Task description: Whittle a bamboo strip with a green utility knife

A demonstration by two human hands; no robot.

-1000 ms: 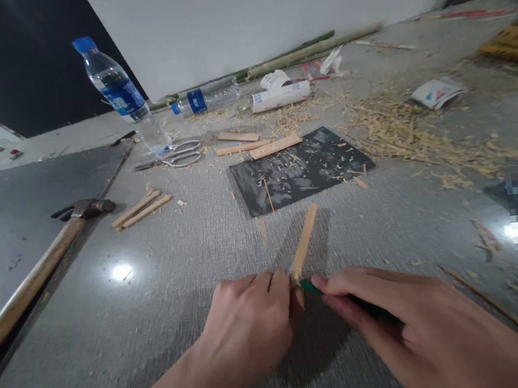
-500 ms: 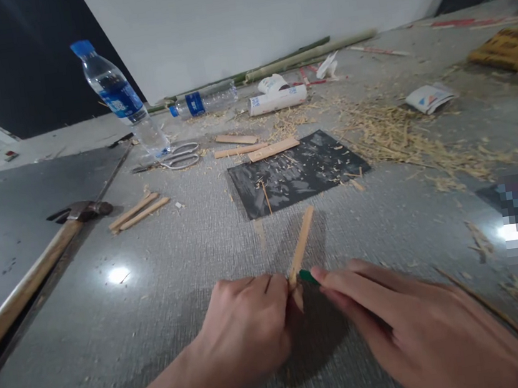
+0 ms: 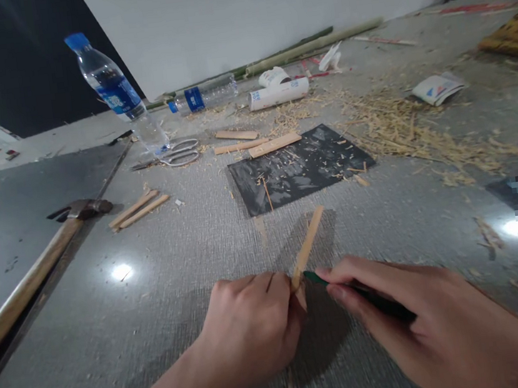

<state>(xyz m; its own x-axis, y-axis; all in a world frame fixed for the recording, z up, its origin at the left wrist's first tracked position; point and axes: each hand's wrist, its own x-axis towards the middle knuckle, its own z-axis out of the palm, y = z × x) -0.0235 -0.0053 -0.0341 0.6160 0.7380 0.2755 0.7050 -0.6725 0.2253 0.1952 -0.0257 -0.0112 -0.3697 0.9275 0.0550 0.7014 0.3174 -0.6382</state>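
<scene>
Shaving seems to be in hand: the left hand (image 3: 255, 314) is closed on the near end of the strip (image 3: 310, 239), the right hand (image 3: 409, 307) grips a green tool (image 3: 315, 278) at its edge, and the next stroke probably needs steady holding.

A workshop-like space; claw hammer (image 3: 34, 281), scissors (image 3: 167, 158), loose pale shavings (image 3: 402, 129)

Claw hammer (image 3: 37, 272) lies at left. Labelled bottle (image 3: 119, 98) stands beside metal scissors (image 3: 163, 161). Second bottle (image 3: 194, 99) lies flat near white wall (image 3: 237, 17).
</scene>
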